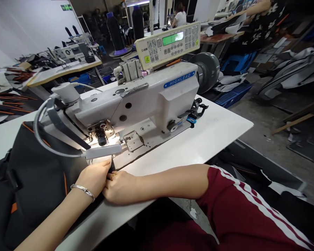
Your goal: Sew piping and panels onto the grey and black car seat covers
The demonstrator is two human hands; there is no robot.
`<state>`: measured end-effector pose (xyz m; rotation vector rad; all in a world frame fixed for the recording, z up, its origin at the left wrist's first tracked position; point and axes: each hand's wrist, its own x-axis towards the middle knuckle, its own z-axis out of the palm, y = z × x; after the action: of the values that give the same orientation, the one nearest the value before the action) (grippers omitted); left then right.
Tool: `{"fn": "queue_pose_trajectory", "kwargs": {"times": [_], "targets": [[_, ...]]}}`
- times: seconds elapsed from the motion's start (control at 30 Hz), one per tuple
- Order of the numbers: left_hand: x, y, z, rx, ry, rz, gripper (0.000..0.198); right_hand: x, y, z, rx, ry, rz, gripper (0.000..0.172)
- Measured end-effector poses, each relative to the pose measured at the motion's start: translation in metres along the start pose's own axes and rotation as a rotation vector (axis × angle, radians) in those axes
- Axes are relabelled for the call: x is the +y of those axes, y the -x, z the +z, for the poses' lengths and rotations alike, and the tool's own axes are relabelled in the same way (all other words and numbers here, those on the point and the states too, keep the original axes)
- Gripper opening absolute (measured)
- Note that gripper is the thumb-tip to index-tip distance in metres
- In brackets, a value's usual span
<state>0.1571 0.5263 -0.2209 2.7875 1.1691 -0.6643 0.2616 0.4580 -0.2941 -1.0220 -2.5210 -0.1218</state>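
Observation:
A white Highlead sewing machine [157, 101] stands on a white table [211, 136]. A large piece of black fabric with orange trim [39, 177] lies on the table at the left, running under the machine's head. My left hand [95, 176], with a silver bracelet on the wrist, pinches the fabric's edge just in front of the lit needle area [102, 139]. My right hand [120, 188] lies close against the left hand, fingers curled onto the same fabric edge. A bright lamp on a flexible arm [104, 150] hangs right over both hands.
A control panel with a green display [170, 43] sits on top of the machine. Two dark thread cones [115, 31] stand behind it. More sewing tables with fabric pieces are at the left. Fabric offcuts and blue crates [232, 94] lie on the floor at right. A person sits far back.

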Motion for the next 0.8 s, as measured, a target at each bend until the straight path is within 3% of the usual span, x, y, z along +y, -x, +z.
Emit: {"fn": "queue_pose_trajectory", "kwargs": {"times": [0.27,0.5,0.6,0.7,0.73,0.8], "targets": [[-0.012,-0.012,0.004,0.059,-0.091,-0.008,0.03,0.01,-0.004,-0.002,-0.08,-0.009,0.027,0.018],[-0.009,-0.023,0.01,0.134,-0.125,0.012,0.033,0.02,-0.005,-0.005,-0.147,0.007,0.088,0.017],[-0.013,-0.005,-0.008,0.194,-0.204,0.0,0.029,0.016,0.004,-0.006,-0.085,-0.035,0.075,0.02],[-0.043,0.018,-0.041,0.215,-0.325,-0.107,0.046,0.002,0.004,-0.007,-0.052,-0.156,0.124,0.022],[-0.055,0.023,-0.052,0.183,-0.332,-0.152,0.052,-0.003,-0.002,-0.007,-0.067,-0.207,0.156,0.027],[-0.068,0.03,-0.067,0.131,-0.221,-0.183,0.045,-0.011,-0.021,-0.007,-0.138,-0.302,0.227,0.046]]}}
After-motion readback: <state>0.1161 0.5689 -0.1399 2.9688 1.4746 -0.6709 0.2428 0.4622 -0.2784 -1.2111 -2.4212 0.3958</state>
